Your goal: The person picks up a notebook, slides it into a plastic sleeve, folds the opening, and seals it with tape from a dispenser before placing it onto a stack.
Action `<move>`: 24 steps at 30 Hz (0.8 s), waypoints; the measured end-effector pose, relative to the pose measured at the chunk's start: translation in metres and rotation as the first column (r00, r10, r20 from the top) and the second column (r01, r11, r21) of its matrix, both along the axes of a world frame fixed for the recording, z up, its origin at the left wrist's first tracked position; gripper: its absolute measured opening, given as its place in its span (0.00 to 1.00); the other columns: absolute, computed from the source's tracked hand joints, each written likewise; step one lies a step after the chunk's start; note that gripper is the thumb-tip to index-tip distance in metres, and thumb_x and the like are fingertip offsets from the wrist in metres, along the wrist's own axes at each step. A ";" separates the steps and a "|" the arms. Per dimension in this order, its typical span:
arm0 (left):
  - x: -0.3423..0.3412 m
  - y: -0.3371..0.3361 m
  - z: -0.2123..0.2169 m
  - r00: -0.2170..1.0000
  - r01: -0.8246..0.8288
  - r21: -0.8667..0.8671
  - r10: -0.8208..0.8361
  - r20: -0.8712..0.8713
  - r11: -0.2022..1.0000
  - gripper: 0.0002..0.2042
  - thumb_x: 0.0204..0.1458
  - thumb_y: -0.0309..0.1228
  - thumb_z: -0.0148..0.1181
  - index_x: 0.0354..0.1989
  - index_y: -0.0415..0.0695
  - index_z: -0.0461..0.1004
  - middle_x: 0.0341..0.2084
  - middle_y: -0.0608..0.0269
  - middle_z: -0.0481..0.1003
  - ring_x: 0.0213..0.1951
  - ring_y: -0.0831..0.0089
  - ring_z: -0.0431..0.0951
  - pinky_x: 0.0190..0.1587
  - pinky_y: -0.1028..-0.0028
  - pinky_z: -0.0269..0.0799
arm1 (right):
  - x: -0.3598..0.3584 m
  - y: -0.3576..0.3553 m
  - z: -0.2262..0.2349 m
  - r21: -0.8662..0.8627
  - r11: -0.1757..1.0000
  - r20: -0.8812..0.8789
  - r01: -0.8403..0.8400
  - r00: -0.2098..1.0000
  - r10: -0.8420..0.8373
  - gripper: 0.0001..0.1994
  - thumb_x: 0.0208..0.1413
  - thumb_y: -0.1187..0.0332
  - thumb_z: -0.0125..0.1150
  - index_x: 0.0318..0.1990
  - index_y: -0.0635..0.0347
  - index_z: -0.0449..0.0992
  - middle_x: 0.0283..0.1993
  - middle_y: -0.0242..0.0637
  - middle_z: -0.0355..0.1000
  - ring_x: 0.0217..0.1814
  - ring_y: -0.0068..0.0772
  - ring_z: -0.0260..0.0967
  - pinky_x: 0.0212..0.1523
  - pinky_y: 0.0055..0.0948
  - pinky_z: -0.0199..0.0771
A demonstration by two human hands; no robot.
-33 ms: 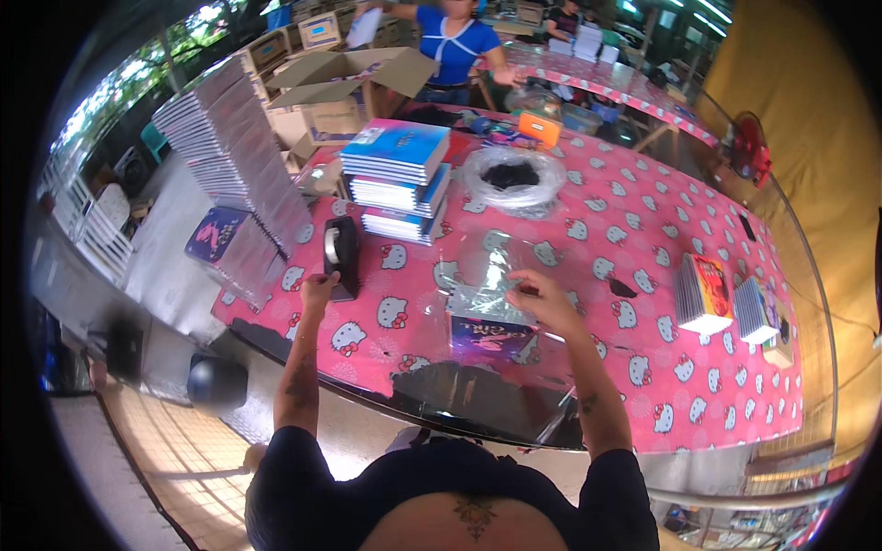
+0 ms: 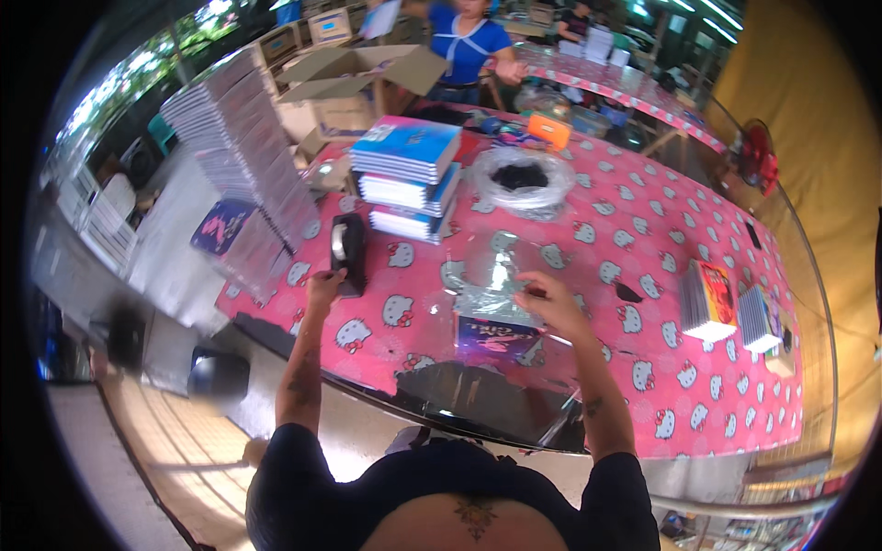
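L hand (image 2: 323, 286) at tape dispenser (image 2: 349, 252); R hand (image 2: 548, 301) on clear bag (image 2: 491, 278).
You're touching the dispenser's near end w/ L, grip unclear; R is pinching the bag's right edge; dispenser lying left of bag.

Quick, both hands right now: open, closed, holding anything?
Left hand: at the black tape dispenser, fingers touching it; grip cannot be told.
Right hand: resting on the clear plastic wrap over the dark book; grip unclear.

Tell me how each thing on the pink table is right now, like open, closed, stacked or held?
Tape dispenser: upright, touched by left hand.
Clear plastic bag: crumpled, held by right hand.
Blue notebooks: stacked.
Cardboard box: open.
Purple book: lying flat.
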State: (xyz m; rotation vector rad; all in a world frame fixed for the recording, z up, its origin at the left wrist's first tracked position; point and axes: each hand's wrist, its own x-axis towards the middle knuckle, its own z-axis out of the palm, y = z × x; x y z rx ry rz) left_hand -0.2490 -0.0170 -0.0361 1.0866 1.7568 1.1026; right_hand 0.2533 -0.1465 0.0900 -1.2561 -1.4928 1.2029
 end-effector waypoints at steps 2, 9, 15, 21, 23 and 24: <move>0.007 0.003 0.000 0.911 -0.017 -0.132 0.070 0.407 0.991 0.12 0.50 0.35 0.69 0.40 0.45 0.80 0.29 0.67 0.78 0.33 0.78 0.74 0.39 0.71 0.69 | 0.005 -0.005 -0.001 -0.021 1.000 -0.010 0.001 1.000 -0.001 0.21 0.55 0.67 0.69 0.55 0.60 0.73 0.36 0.31 0.73 0.40 0.20 0.69 0.41 0.23 0.69; 0.031 -0.048 -0.050 0.871 -0.235 0.089 0.170 0.460 0.968 0.06 0.51 0.33 0.66 0.35 0.48 0.80 0.25 0.72 0.77 0.28 0.78 0.75 0.35 0.71 0.69 | 0.005 -0.006 0.009 -0.078 0.997 -0.015 -0.008 1.000 0.006 0.20 0.57 0.69 0.66 0.57 0.61 0.71 0.36 0.31 0.74 0.40 0.20 0.70 0.42 0.22 0.69; 0.061 -0.029 0.115 0.300 0.043 0.113 0.095 -0.949 0.993 0.07 0.53 0.32 0.55 0.31 0.46 0.80 0.29 0.50 0.80 0.34 0.53 0.82 0.36 0.56 0.74 | 0.009 -0.010 0.005 -0.064 0.998 -0.071 0.006 0.997 -0.010 0.21 0.57 0.69 0.66 0.57 0.60 0.70 0.37 0.31 0.72 0.40 0.20 0.69 0.41 0.22 0.68; 0.284 -0.015 0.244 -0.133 0.980 -0.034 -0.519 -0.844 -0.196 0.08 0.45 0.34 0.64 0.28 0.44 0.80 0.26 0.62 0.79 0.33 0.60 0.79 0.37 0.65 0.72 | 0.010 -0.007 0.004 -0.114 0.993 -0.088 -0.007 0.996 -0.003 0.24 0.56 0.71 0.66 0.60 0.59 0.68 0.38 0.29 0.71 0.41 0.20 0.68 0.41 0.22 0.68; 0.337 0.004 0.233 -0.453 0.886 -0.406 -0.600 -0.660 -0.222 0.10 0.46 0.36 0.64 0.32 0.45 0.80 0.27 0.62 0.79 0.37 0.64 0.80 0.40 0.66 0.71 | 0.014 -0.008 0.007 -0.166 0.986 -0.092 -0.001 0.996 -0.014 0.27 0.55 0.71 0.67 0.63 0.57 0.66 0.39 0.29 0.71 0.42 0.20 0.69 0.42 0.23 0.69; 0.356 0.016 0.214 -0.576 0.783 -0.574 -0.628 -0.523 -0.240 0.11 0.47 0.38 0.64 0.34 0.45 0.81 0.28 0.63 0.80 0.38 0.66 0.80 0.41 0.67 0.70 | 0.014 -0.011 0.008 -0.159 0.987 -0.087 0.026 0.995 -0.041 0.27 0.55 0.70 0.67 0.63 0.57 0.66 0.38 0.30 0.71 0.41 0.20 0.69 0.41 0.23 0.69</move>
